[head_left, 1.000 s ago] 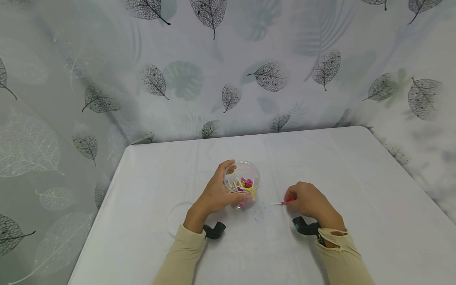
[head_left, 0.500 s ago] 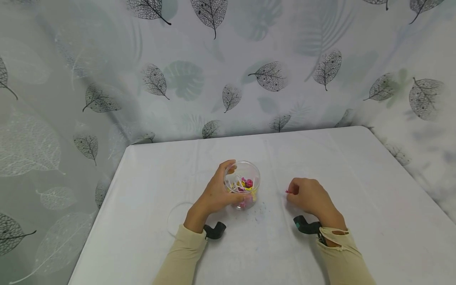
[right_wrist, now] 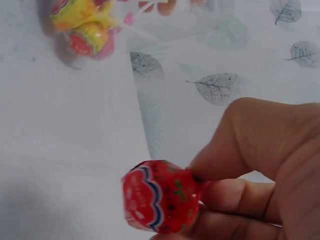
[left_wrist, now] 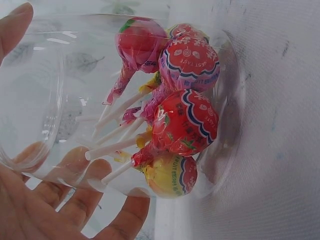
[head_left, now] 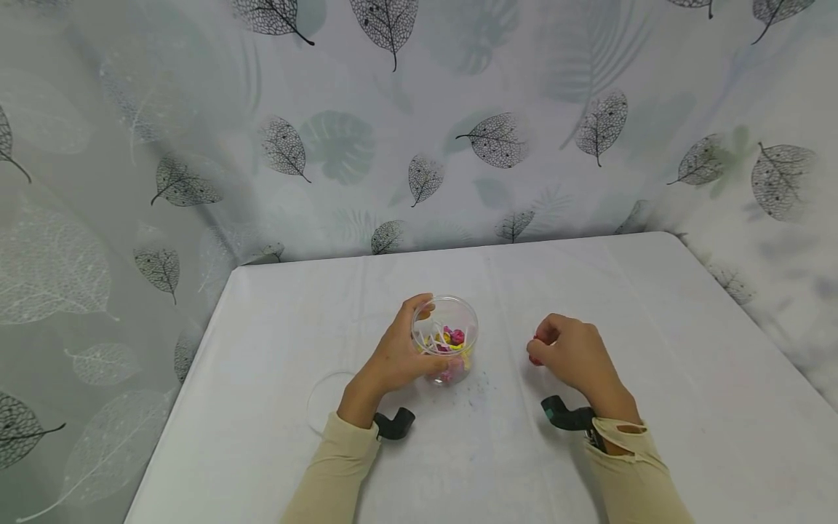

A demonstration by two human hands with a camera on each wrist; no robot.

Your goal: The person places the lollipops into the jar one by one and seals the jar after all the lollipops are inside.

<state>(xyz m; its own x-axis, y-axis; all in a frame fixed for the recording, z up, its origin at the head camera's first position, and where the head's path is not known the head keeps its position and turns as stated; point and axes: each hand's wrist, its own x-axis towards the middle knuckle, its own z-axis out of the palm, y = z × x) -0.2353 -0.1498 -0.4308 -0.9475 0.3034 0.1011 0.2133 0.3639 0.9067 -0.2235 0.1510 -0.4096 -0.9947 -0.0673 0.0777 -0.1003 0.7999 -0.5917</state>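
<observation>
My left hand point(head_left: 390, 356) grips a clear plastic jar point(head_left: 452, 314) around its side, thumb at the front and fingers behind. Several lollipops point(left_wrist: 185, 122) in red, pink and yellow wrappers lie inside, heads at the bottom and white sticks towards the open mouth. To the right of the jar, my right hand point(head_left: 576, 354) pinches a red-wrapped lollipop point(right_wrist: 162, 197) between thumb and fingers, just behind its round head. The head points down towards the table in the head view; its stick is hidden by the hand.
A thin clear round lid point(head_left: 314, 386) lies on the white-covered table point(head_left: 609, 291), partly behind the left wrist. Black wrist cameras point(head_left: 395, 423) jut inward from both wrists. A leaf-patterned curtain point(head_left: 425, 178) stands behind the table.
My right hand has moved slightly away from me and turned the red lollipop: its stick pointed left earlier, and now the head shows below the fingers. The left hand and jar stay still.
</observation>
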